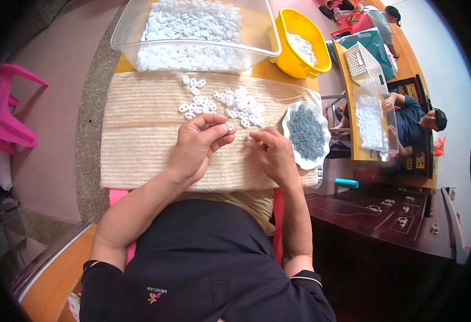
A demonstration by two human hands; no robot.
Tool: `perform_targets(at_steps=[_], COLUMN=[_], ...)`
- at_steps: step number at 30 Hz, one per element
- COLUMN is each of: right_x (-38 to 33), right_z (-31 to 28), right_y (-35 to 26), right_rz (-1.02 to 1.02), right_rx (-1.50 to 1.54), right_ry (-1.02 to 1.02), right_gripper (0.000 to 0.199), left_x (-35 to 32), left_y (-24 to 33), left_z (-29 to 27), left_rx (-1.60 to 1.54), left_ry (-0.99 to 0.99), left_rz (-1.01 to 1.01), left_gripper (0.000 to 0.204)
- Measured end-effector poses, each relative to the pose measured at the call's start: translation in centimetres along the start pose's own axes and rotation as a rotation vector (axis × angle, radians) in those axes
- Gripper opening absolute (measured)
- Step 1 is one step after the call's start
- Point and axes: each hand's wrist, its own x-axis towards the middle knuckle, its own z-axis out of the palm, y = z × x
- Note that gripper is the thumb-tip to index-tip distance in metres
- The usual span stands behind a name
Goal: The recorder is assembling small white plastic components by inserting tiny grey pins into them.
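Observation:
My left hand point(197, 146) is closed over the striped cloth, thumb and index finger pinching a small white plastic piece point(230, 127). Just right of it, my right hand point(276, 155) has its thumb and fingers drawn together; whether something tiny sits between them is too small to make out. Beyond my fingertips lies a heap of white oval plastic pieces point(241, 104) with holes in them. A looser group of the same pieces point(195, 106) is spread to the left. Beside my right hand stands a white wavy-rimmed dish point(325, 140) full of small grey-blue parts point(305, 131).
The beige striped cloth point(133, 139) covers the table. At its far side stand a clear bin point(192, 48) of white pieces and a yellow basin point(284, 53). A pink stool point(13, 110) is at left. A co-worker point(418, 121) sits at another table on the right.

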Motion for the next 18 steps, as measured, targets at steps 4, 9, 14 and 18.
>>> perform_targets(at_steps=[4, 9, 14, 18], right_x=[0.0, 0.1, 0.2, 0.0], right_z=[0.8, 1.1, 1.1, 1.0], right_y=[-0.2, -0.6, -0.9, 0.1], right_rz=[-0.007, 0.0, -0.009, -0.05], right_rx=[-0.177, -0.323, -0.323, -0.152], right_ry=[0.003, -0.068, -0.04, 0.078], right_gripper=[0.018, 0.008, 0.009, 0.008], left_x=[0.0, -0.1, 0.0, 0.0], left_y=[-0.1, -0.1, -0.2, -0.4], left_z=[0.0, 0.0, -0.1, 0.0], left_rx=[0.021, 0.07, 0.081, 0.083], left_ry=[0.003, 0.003, 0.009, 0.018], left_rz=[0.008, 0.0, -0.014, -0.031], left_gripper=[0.01, 0.011, 0.012, 0.012])
